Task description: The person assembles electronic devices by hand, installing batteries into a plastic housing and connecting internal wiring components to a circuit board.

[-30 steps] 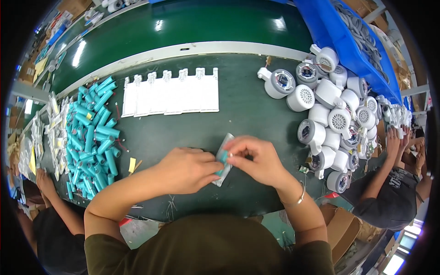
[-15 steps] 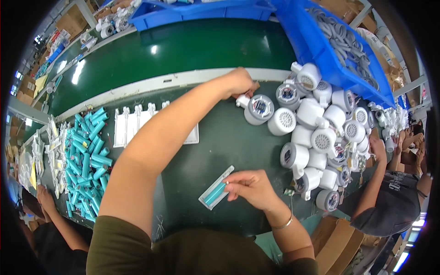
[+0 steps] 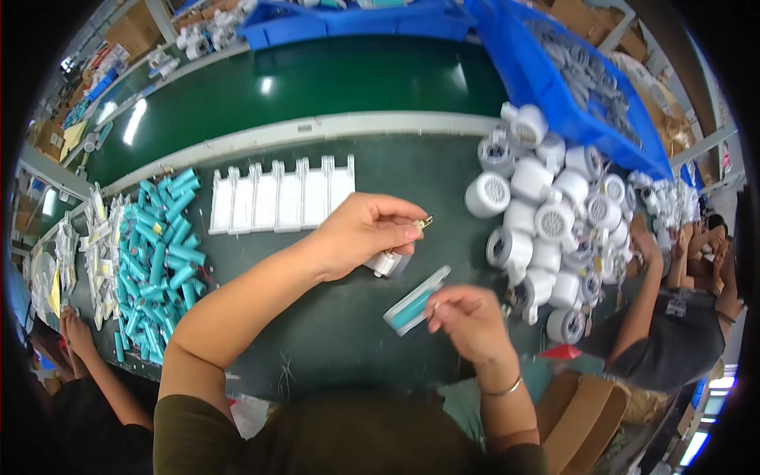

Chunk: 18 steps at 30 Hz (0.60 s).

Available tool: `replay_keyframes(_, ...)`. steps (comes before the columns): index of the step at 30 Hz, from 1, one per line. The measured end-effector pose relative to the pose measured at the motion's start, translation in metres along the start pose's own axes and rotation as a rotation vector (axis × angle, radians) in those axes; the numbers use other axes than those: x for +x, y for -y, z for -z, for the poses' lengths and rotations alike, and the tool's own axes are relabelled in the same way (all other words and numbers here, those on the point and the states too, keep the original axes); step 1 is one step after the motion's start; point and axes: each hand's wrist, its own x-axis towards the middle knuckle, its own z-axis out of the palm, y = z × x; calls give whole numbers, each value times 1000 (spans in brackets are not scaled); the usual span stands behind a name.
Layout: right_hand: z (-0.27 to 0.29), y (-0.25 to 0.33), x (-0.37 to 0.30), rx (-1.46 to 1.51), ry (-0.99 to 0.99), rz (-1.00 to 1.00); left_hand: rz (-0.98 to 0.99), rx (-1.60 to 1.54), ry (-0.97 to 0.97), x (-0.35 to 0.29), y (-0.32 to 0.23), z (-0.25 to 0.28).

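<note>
My left hand (image 3: 364, 229) is over the middle of the bench, thumb and fingers closed on a white round fan housing (image 3: 384, 263). Most of that housing is hidden under the hand. A small brassy piece (image 3: 425, 222) shows at the fingertips. To the right, my right hand (image 3: 471, 321) pinches the edge of a narrow white plastic handle shell (image 3: 440, 277). In this shell lies a teal cylindrical battery (image 3: 410, 311), tilted up to the right. The right hand and shell are slightly blurred.
White handle shells (image 3: 281, 198) stand in a row behind my left forearm. Teal batteries (image 3: 162, 261) are heaped at left, white fan housings (image 3: 554, 222) at right. A blue bin (image 3: 546, 103) of grey rings is at far right. Co-workers' arms (image 3: 645, 277) reach in at both sides.
My left hand has come back from the heap's left edge, bringing a fan housing nearer. My right hand has moved slightly right and up with the shell and battery.
</note>
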Motion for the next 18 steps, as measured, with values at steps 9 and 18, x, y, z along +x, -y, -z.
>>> replay_keyframes(9, -34, 4, 9, -348, -152, 152, -80, -113, -105, -45, 24, -25)
replay_keyframes(18, -43, 2, 6, -392, -225, 201, -81, -95, -140, -58, 28, -32)
